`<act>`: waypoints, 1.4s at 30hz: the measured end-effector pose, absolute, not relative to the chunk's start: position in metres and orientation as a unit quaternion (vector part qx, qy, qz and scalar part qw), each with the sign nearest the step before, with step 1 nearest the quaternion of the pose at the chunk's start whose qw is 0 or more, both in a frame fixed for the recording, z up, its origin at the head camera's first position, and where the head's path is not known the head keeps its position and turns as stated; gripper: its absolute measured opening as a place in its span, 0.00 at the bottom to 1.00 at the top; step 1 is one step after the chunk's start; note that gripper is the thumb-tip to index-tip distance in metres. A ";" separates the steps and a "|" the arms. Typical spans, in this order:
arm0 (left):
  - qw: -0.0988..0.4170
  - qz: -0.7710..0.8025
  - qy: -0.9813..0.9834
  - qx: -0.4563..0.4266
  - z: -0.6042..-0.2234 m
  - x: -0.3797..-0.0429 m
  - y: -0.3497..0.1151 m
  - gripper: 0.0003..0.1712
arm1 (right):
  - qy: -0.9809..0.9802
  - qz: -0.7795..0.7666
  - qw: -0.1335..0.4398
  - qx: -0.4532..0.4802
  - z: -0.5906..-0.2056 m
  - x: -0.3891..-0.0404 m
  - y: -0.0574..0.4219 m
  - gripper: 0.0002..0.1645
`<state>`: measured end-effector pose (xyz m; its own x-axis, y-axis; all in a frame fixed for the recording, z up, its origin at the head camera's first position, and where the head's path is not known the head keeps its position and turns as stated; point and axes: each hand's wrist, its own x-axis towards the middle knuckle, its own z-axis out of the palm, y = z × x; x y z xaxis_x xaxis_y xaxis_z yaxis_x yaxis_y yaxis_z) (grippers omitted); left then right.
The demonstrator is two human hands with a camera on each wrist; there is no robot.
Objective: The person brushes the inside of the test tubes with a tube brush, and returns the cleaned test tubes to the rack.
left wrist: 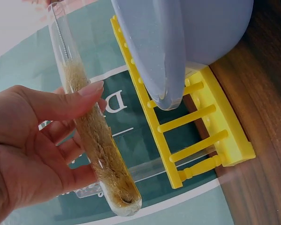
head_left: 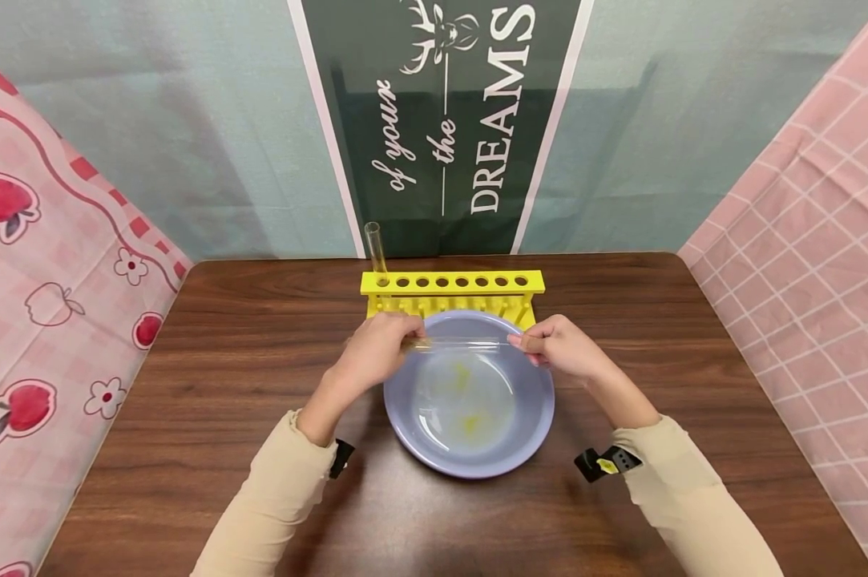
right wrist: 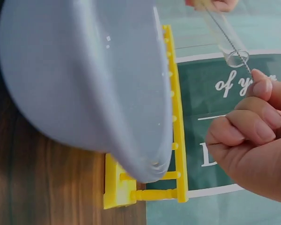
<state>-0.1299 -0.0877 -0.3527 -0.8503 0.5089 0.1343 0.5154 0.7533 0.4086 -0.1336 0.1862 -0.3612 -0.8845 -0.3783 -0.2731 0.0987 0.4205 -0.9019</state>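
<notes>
My left hand [head_left: 378, 346] grips a glass test tube [left wrist: 61, 42] around its closed half, thumb on one side and fingers on the other. Inside the tube sit the tan bristles of a test tube brush [left wrist: 100, 145], reaching down to the rounded end. Its twisted wire stem leaves the open mouth, and my right hand [head_left: 559, 346] pinches the stem [right wrist: 228, 40] between thumb and forefinger. Tube and brush lie roughly level above a lavender basin [head_left: 397, 425], which holds water with yellowish patches showing in it.
Behind the basin stands a yellow test tube rack [head_left: 451, 280], partly hidden by the basin's rim. Another test tube [head_left: 373, 244] is upright in its leftmost hole. All of it rests on a brown wooden table [head_left: 260, 320], with hanging cloths at the back and sides.
</notes>
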 end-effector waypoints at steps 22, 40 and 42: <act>0.083 -0.193 -0.941 -0.264 -0.359 -0.122 -0.080 0.15 | 0.608 -0.717 0.338 -0.054 -0.368 -0.141 0.195 0.27; 0.006 -0.256 -0.925 -0.282 -0.365 -0.132 -0.093 0.16 | 0.875 -0.376 -0.027 -0.305 -0.388 -0.132 0.195 0.17; -0.003 -0.257 -0.925 -0.279 -0.366 -0.133 -0.094 0.15 | 0.866 -0.366 -0.060 -0.335 -0.392 -0.133 0.195 0.17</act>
<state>-0.1330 -0.0937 -0.3657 -0.8439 0.5182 0.1390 0.5155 0.7115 0.4775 -0.1332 0.1952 -0.3923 -0.7688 -0.5361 0.3487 -0.6236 0.5073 -0.5948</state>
